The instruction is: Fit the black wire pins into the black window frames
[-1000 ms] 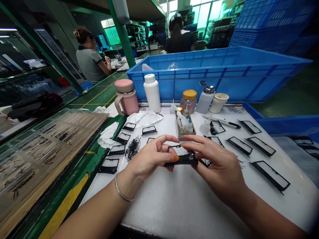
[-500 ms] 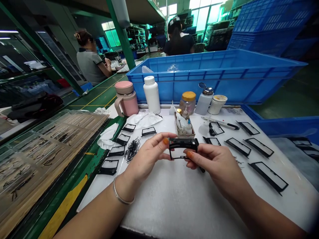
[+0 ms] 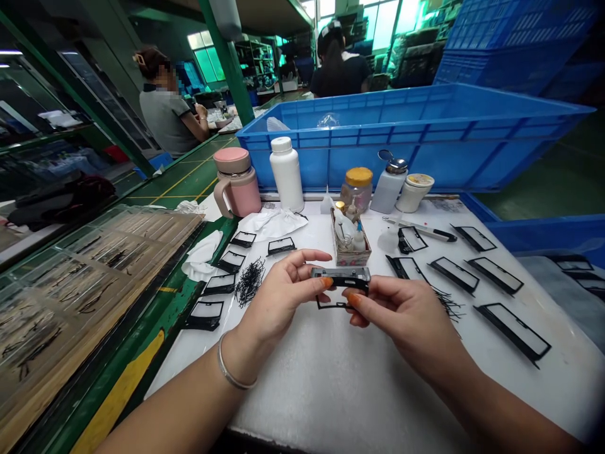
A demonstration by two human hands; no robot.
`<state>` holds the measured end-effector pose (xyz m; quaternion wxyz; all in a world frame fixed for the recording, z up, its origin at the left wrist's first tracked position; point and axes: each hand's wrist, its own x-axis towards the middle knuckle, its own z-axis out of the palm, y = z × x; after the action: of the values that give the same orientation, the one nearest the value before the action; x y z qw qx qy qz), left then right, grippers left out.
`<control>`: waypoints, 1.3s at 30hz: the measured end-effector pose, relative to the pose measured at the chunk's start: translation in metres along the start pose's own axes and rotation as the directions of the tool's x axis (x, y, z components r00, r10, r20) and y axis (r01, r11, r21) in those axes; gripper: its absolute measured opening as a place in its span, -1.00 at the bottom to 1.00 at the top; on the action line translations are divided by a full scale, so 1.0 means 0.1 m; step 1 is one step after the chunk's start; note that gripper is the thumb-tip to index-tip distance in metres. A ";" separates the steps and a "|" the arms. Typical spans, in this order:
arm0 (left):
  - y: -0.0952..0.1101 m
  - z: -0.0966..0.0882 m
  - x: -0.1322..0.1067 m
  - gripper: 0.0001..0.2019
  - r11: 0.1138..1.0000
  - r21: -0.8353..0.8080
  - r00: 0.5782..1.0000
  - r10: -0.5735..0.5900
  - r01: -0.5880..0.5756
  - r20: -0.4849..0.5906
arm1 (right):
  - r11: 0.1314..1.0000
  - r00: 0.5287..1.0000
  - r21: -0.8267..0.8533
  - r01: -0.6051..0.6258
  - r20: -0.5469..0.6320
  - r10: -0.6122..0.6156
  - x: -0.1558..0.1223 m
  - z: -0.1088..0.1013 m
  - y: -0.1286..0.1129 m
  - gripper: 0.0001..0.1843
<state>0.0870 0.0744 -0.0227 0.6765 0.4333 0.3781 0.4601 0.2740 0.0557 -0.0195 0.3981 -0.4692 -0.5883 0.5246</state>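
**Your hands pinch a black frame over the white bench point(image 3: 331, 384), in front of the blue crate point(image 3: 416, 161).**
Your left hand point(image 3: 283, 296) and right hand point(image 3: 406, 309) grip the black frame point(image 3: 340, 275) by its ends. A slipped finger could drop it onto the loose black wires point(image 3: 249, 282) or bend it. You can read no labels.

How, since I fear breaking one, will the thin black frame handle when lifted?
The black frame probably feels light and stiff: the left hand and right hand hold it by fingertips without visible sagging. Its thin lower strip looks fragile if bent.
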 end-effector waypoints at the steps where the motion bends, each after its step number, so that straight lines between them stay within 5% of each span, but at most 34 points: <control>1: -0.01 0.00 0.01 -0.65 1.000 -0.009 1.000 -0.008 0.008 0.001 | 1.000 1.000 0.000 0.006 -0.001 -0.006 0.00 0.00 0.00 -0.75; 19: -0.04 -0.02 0.03 -0.68 0.997 -0.068 0.999 -0.022 0.023 0.024 | 0.995 0.998 0.071 0.063 0.023 -0.065 0.00 0.00 0.00 -0.89; 28: 0.00 -0.05 0.02 -0.77 0.963 0.240 0.992 0.117 -0.127 0.055 | 0.991 0.991 -0.031 0.131 -0.012 -0.132 0.02 -0.02 0.03 -0.85; 39: 0.03 -0.07 0.04 -0.80 0.942 0.304 0.989 0.126 -0.144 0.076 | 0.981 0.986 -0.106 0.163 -0.015 -0.166 0.03 -0.02 0.04 -0.82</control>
<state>0.0805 0.0805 -0.0230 0.5775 0.5712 0.3958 0.4284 0.2756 0.0587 -0.0234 0.4218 -0.4453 -0.6471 0.4529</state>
